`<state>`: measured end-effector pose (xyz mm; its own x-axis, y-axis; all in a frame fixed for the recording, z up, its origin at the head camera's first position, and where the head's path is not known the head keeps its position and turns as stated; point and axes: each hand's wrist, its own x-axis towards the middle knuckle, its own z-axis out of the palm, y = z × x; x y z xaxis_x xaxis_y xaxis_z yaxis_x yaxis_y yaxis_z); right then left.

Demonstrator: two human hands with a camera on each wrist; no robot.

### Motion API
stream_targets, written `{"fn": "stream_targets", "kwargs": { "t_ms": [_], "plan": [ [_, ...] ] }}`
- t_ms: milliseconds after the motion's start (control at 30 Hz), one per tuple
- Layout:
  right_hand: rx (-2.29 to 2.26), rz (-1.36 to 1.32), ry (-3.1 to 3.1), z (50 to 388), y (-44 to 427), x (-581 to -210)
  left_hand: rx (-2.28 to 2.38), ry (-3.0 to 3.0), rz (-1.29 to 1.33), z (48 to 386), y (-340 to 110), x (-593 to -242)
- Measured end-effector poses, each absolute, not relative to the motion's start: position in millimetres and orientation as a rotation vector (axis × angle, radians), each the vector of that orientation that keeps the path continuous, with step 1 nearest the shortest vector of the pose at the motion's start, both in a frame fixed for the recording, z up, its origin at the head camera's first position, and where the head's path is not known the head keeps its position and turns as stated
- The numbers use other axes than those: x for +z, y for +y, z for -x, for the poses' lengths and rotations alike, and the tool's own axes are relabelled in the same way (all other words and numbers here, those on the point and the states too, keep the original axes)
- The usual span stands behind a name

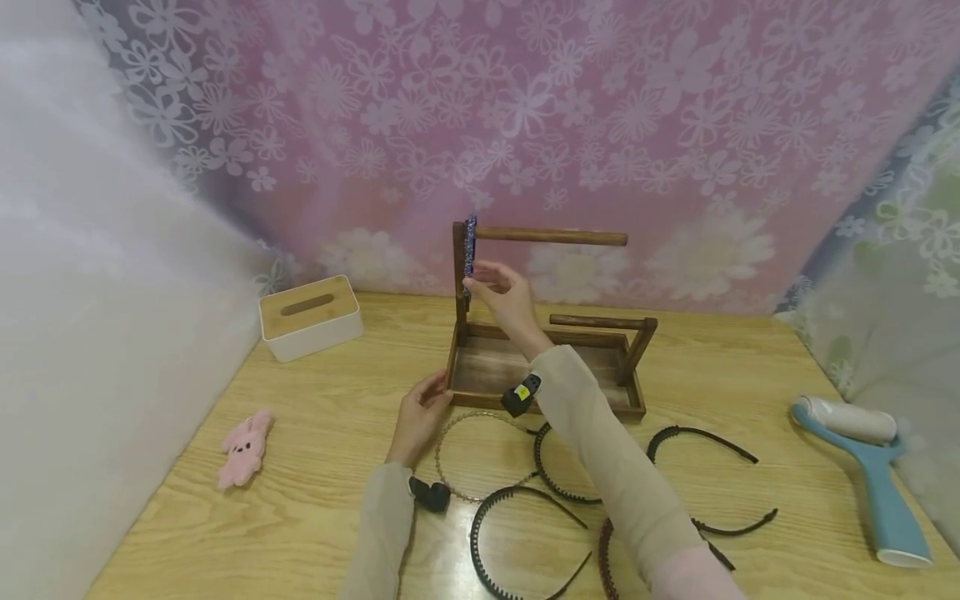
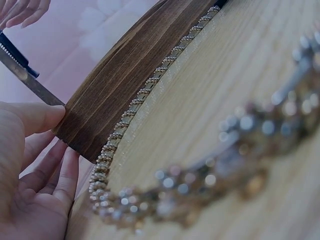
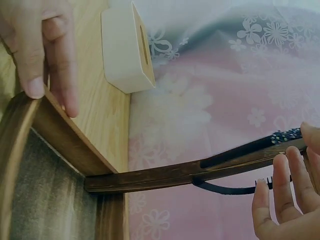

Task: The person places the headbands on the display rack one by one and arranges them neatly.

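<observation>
My right hand (image 1: 510,304) pinches a blue glittery headband (image 1: 469,250) between thumb and fingers. The headband hangs over the upper bar (image 1: 555,237) of a dark wooden stand, close against its left post; its black ends reach down beside the post (image 3: 140,180) in the right wrist view. With thumb on the rim and fingers at the outer side, my left hand (image 1: 420,417) grips the front left corner of the stand's tray base (image 1: 483,399). A beaded headband (image 2: 145,92) lies on the table along the tray's front, below my left hand.
Several dark headbands, among them a toothed black one (image 1: 476,533), lie in front of the stand, partly hidden by the right sleeve. A shorter bar (image 1: 592,322) rises at the stand's right. Around it are a tissue box (image 1: 315,337), pink plush toy (image 1: 246,450) and blue lint roller (image 1: 885,492).
</observation>
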<state>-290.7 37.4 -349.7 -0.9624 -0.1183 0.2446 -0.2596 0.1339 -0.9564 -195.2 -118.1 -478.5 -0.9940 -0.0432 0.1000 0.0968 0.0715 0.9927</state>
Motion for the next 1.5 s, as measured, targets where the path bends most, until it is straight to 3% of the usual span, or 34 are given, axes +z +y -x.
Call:
{"fn": "stream_targets", "kwargs": {
  "t_ms": [533,1067,1500],
  "plan": [
    [1.925,-0.293,-2.431,260.1,75.7,-399.1,-2.031,-2.239,0.028,212.0,-120.1,-509.1],
    [1.619,-0.351,-2.829,189.2,193.5,-435.6,-2.047,-2.257,0.067,191.3,-116.0,-473.5],
    [1.518,-0.250,-3.025,134.0,272.9,-441.5,-2.007,-2.258,0.047,203.8,-118.6,-493.2]
  ]
}}
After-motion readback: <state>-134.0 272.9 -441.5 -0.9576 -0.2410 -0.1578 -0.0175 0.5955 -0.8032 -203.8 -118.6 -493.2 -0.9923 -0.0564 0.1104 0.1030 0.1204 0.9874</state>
